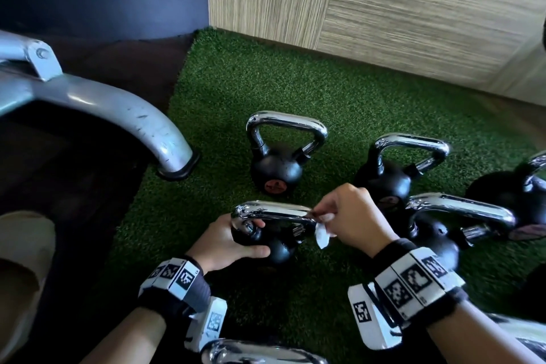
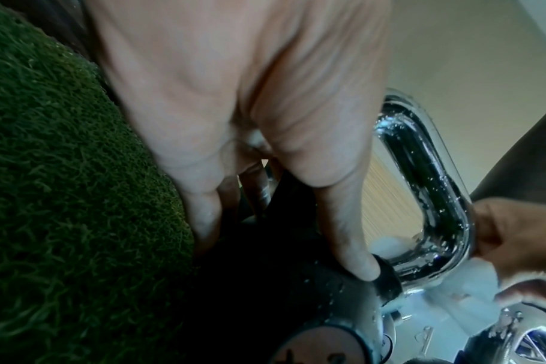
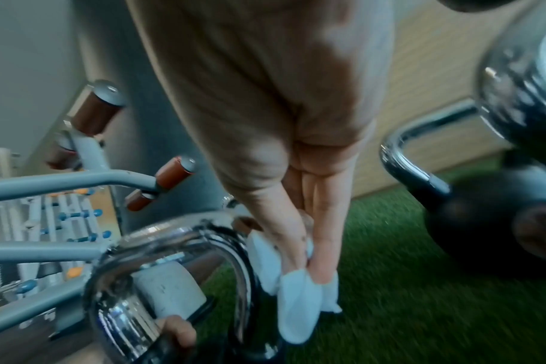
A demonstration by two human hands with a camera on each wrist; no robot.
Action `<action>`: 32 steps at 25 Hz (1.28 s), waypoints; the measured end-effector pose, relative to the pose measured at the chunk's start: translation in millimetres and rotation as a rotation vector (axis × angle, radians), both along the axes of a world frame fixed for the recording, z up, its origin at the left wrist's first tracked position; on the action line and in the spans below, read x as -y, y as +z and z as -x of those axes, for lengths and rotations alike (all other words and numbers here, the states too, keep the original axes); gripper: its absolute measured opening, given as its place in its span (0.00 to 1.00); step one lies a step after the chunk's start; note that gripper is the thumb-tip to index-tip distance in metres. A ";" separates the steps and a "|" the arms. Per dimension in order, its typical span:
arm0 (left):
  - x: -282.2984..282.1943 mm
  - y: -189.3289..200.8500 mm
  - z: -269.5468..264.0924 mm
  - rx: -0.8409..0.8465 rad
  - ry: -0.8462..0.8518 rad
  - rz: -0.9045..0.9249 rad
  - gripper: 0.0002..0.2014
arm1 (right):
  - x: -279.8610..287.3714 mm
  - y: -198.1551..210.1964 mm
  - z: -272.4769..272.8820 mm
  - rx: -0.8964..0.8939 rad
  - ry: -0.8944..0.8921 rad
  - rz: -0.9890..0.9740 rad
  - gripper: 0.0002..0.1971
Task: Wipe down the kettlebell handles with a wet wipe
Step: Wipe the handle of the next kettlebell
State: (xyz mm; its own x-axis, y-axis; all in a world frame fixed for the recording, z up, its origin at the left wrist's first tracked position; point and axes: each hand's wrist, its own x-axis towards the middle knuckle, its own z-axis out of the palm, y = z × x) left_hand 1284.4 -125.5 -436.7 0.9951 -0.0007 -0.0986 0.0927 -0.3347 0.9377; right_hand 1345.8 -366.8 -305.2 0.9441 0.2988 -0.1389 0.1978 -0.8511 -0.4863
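Step in hand: wiping the chrome handle (image 1: 271, 211) of the near kettlebell (image 1: 276, 248), at its right bend where the top bar turns down into the right leg.
Right hand: the right hand (image 1: 351, 216) pinches a white wet wipe (image 1: 322, 235) between thumb and fingers, pressed against that bend; the right wrist view shows the wipe (image 3: 299, 290) bunched at the fingertips with a loose tail hanging below.
Left hand: the left hand (image 1: 227, 241) grips the kettlebell, fingers curled round the left leg of the handle and thumb laid across the black ball, steadying it.
Where the task's thing is: this kettlebell stands on the green turf mat (image 1: 230, 91), nearest the person; droplets show on its handle (image 2: 421, 157) in the left wrist view, so I judge the top bar is already wet.
Others waiting: a far-left kettlebell (image 1: 276, 168), a far-right kettlebell (image 1: 390, 177), a right kettlebell (image 1: 440, 236), one at the right edge and a chrome handle at the near edge; whether any is wiped cannot be told.
Next move calls for: I judge the wipe should run down the right leg, then the left leg, which means the left hand must shift its hold off that leg.
Nearby: a grey machine leg (image 1: 141, 118) on the left.
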 end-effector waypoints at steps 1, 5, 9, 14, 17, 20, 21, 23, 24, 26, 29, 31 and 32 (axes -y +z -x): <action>-0.1 -0.4 0.3 0.002 -0.001 0.002 0.26 | 1.2 -2.3 0.1 -0.043 -0.003 -0.028 0.13; -1.1 -0.5 0.7 0.004 -0.003 -0.006 0.27 | 1.2 -9.3 -5.4 -0.101 -0.040 -0.088 0.14; -0.5 -0.5 -0.2 -0.004 0.018 -0.041 0.26 | -5.7 -24.9 7.8 -0.223 -0.102 -0.113 0.20; -3.5 11.9 3.6 -0.050 -0.026 -0.113 0.26 | 1.3 -14.0 4.9 -0.230 -0.063 0.062 0.10; -24.9 34.6 0.7 -0.092 -0.040 -0.113 0.30 | 7.2 26.7 -1.3 -0.234 -0.048 0.100 0.12; -45.0 85.5 -1.5 0.073 0.170 -0.219 0.22 | -2.6 68.5 0.7 -0.002 0.003 -0.044 0.10; -44.6 107.4 0.8 0.158 0.195 -0.174 0.17 | -9.6 77.8 4.4 0.087 0.049 -0.115 0.11; -32.8 145.0 7.8 0.226 0.181 0.119 0.10 | -27.9 87.0 16.1 0.128 0.140 -0.293 0.12; -24.3 159.7 12.9 0.198 0.152 0.267 0.11 | -36.2 87.6 21.7 0.118 0.177 -0.376 0.13; -11.4 174.6 20.4 0.113 0.076 0.392 0.17 | -48.8 84.8 28.1 0.125 0.221 -0.498 0.16; -1.1 176.8 25.0 0.026 0.007 0.429 0.21 | -59.7 75.9 30.7 0.230 0.247 -0.589 0.18; 3.2 175.0 23.6 0.020 0.020 0.489 0.20 | -64.7 68.9 33.1 0.352 0.250 -0.590 0.17; 4.1 172.7 22.6 0.023 0.022 0.511 0.19 | -66.2 66.4 35.1 0.399 0.257 -0.588 0.17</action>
